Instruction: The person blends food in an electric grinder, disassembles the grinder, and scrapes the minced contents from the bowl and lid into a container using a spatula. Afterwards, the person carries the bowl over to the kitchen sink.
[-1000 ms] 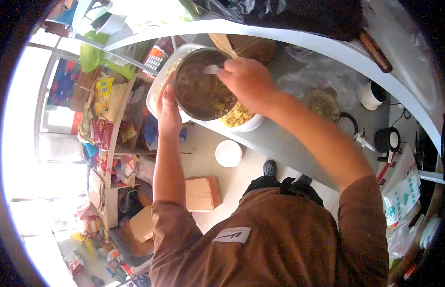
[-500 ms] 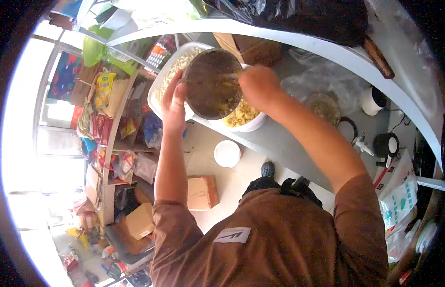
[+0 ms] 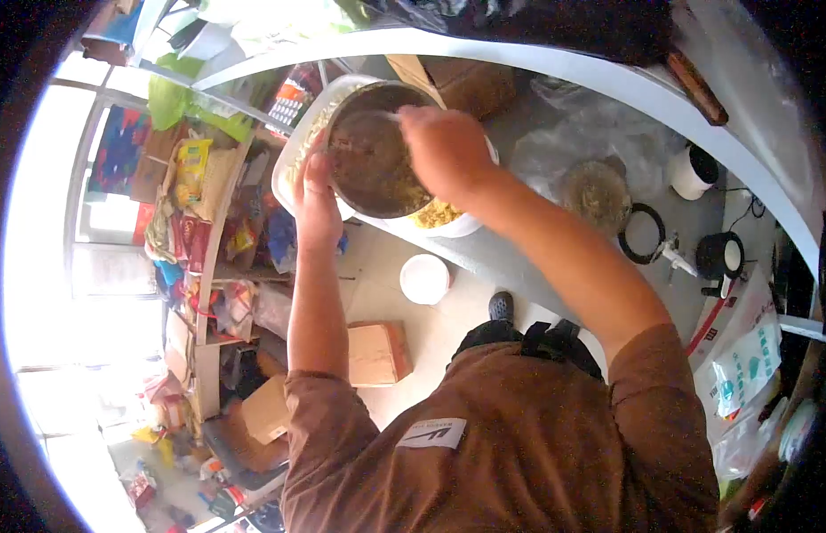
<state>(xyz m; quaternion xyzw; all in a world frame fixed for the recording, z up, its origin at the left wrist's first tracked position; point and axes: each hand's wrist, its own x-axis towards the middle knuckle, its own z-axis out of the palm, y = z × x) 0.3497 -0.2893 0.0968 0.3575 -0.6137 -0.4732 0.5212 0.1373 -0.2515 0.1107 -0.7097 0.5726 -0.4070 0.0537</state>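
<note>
A deep metal pot (image 3: 364, 160), dark inside with some yellow bits near its lower side, is tilted over a white tub (image 3: 466, 227). My left hand (image 3: 316, 204) grips the pot's left rim. My right hand (image 3: 448, 153) is closed at the pot's mouth, around the end of a thin pale utensil whose kind is blurred. Crumbly yellow food (image 3: 434, 214) shows in the tub below. To the left, partly behind the pot, stands a white rectangular container (image 3: 285, 185) with pale pieces in it.
A grey counter (image 3: 528, 262) carries a clear plastic bag (image 3: 599, 120), a round container (image 3: 598, 195) and a roll of tape (image 3: 642, 233). Below, a white bucket (image 3: 424, 279) and a cardboard box (image 3: 373, 354) sit on the floor. Crowded shelves (image 3: 219, 249) line the left.
My right hand has moved left, further over the pot's opening. The pot has shifted slightly left and up, with my left hand still on its rim.
</note>
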